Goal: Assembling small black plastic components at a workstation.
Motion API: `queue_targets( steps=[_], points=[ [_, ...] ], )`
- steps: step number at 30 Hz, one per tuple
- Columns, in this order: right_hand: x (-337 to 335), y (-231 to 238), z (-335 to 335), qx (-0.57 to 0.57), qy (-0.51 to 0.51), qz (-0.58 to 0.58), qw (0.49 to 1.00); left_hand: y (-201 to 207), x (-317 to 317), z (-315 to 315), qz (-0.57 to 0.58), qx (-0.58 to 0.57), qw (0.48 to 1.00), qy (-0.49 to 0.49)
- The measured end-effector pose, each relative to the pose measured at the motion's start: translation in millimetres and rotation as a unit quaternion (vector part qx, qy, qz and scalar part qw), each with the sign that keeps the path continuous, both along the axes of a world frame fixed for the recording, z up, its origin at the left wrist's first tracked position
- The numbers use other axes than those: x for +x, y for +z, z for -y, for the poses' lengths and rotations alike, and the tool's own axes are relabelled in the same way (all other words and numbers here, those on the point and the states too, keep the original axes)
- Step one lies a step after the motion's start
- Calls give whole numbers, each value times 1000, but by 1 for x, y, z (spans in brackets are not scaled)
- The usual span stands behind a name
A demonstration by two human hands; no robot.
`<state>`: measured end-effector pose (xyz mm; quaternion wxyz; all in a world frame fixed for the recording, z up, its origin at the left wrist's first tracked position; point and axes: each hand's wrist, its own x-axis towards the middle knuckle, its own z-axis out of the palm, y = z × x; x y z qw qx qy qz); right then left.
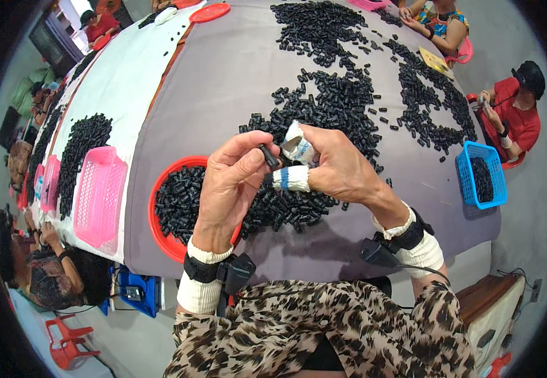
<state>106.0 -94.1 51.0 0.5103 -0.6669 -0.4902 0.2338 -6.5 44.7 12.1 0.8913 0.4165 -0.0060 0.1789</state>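
In front of my chest, my left hand (236,173) pinches a small black cylindrical piece (269,156) between thumb and fingers. Close beside it is my right hand (343,164), its fingers bent together, with white cloth wraps (291,178) on the thumb and a finger. A thin greyish edge (293,145) shows between those wrapped fingertips; what it belongs to I cannot make out. Below the hands spreads a pile of similar black pieces (292,205). By my left wrist stands a round red basin (157,220) filled with such pieces, partly hidden by my hand and forearm.
The grey-covered table (217,88) carries more black heaps (317,28) farther off. A pink basket (100,195) stands left on white cloth; a blue basket (482,176) holding pieces is at the right edge. Other people sit around, including one in a red shirt (518,113).
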Motion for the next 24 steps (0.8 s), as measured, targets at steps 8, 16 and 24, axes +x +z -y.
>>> queue_targets(
  steps=[8,16,24],
  points=[
    [0,9,-3,-23,0,32,999,5,0,0,23,-18,999,-28],
    [3,7,-4,-47,23,43,998,7,-2,2,11,-6,1000,-26],
    [3,5,-4,-25,-9,28,999,5,0,5,-26,-33,999,-9]
  ],
)
